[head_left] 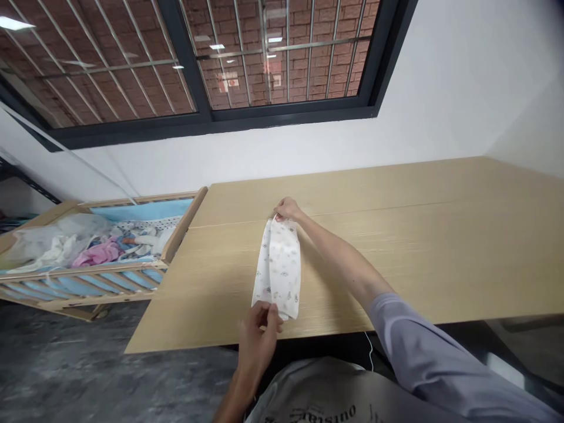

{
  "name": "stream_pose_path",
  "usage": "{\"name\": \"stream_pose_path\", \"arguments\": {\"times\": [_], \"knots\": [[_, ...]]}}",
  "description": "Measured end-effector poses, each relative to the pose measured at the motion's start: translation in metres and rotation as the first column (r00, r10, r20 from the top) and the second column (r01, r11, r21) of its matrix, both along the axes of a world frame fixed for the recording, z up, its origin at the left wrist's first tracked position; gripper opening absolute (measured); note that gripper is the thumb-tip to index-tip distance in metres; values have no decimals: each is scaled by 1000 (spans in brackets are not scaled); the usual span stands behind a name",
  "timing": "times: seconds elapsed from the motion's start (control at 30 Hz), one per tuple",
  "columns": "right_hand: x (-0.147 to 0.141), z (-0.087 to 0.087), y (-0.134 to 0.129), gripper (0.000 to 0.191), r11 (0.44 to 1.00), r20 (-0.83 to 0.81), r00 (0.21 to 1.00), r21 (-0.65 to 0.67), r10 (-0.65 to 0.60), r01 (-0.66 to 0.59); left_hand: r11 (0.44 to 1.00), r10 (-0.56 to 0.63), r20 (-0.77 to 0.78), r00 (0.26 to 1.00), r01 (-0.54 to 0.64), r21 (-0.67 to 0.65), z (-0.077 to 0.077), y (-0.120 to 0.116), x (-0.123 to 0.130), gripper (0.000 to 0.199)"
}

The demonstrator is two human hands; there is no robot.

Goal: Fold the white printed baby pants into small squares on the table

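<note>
A white cloth with a small scattered print [284, 264] lies lengthwise on the wooden tabletop [396, 258]. It is folded into a long narrow shape, with one layer overlapping another along its left side; I cannot make out whether it is a garment. At its far end my right hand [287, 209] pinches the upper edge, the arm reaching in from the right. My left hand [259, 335] grips the near left corner between thumb and fingers, close to the table's front edge.
Left of the table stands a wooden crib [183, 226] with blue lining, holding a pink cloth [99, 252], other crumpled fabrics and a clear plastic bag [70, 226]. A white wall and a barred window [286, 114] rise behind. A white cable [369, 351] hangs below the front edge.
</note>
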State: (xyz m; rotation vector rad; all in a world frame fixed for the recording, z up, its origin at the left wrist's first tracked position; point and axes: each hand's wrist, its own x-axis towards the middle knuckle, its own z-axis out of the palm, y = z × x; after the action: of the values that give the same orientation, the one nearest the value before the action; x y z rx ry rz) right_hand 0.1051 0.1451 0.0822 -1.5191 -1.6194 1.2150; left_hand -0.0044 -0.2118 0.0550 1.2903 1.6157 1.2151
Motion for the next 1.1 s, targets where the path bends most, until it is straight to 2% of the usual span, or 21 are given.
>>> {"name": "stream_pose_path", "arguments": {"times": [0.2,0.3,0.4,0.47,0.53,0.6,0.67,0.7,0.77,0.83,0.9,0.97,1.03,1.1], "knots": [[-29,-22,-3,15,997,0,997,-24,-71,71,991,127,-110,986,-131,-29,-17,-4,-31,39],[-37,-30,0,11,996,24,997,-35,-80,81,991,113,-185,976,-125,-54,-23,-4,-38,39],[-40,-35,-1,6,998,56,997,-15,-57,58,991,80,-326,942,-110,-74,-24,-3,-43,36],[-41,-36,-4,9,999,75,996,34,-39,37,991,65,-471,880,-113,-75,-23,-3,-47,36],[-41,-34,-10,22,994,91,996,108,-27,17,990,71,-628,775,-133,-52,-22,-4,-51,38],[-40,-30,-23,33,983,101,995,180,-1,-17,992,108,-734,670,-122,34,-21,-6,-55,39],[-37,-26,-45,38,946,137,985,292,106,-143,982,167,-765,622,-36,184,-20,-9,-55,33],[-35,-25,-59,38,901,170,968,364,184,-236,965,188,-766,615,30,261,-20,-11,-54,28],[-30,-23,-94,40,738,270,889,496,369,-457,921,198,-782,590,161,354,-20,-17,-47,18],[-22,-24,-134,48,536,368,748,530,552,-657,902,184,-836,517,250,353,-24,-25,-37,30],[-13,-29,-172,53,352,455,586,500,671,-791,907,180,-889,421,280,316,-32,-34,-28,47],[-6,-37,-202,57,241,509,480,465,715,-852,913,184,-919,349,286,291,-41,-41,-21,54],[-1,-48,-222,59,177,540,422,447,728,-877,917,174,-936,305,296,267,-51,-45,-20,56],[1,-58,-229,60,127,565,381,436,732,-891,923,154,-951,270,304,236,-57,-46,-21,55]]}}
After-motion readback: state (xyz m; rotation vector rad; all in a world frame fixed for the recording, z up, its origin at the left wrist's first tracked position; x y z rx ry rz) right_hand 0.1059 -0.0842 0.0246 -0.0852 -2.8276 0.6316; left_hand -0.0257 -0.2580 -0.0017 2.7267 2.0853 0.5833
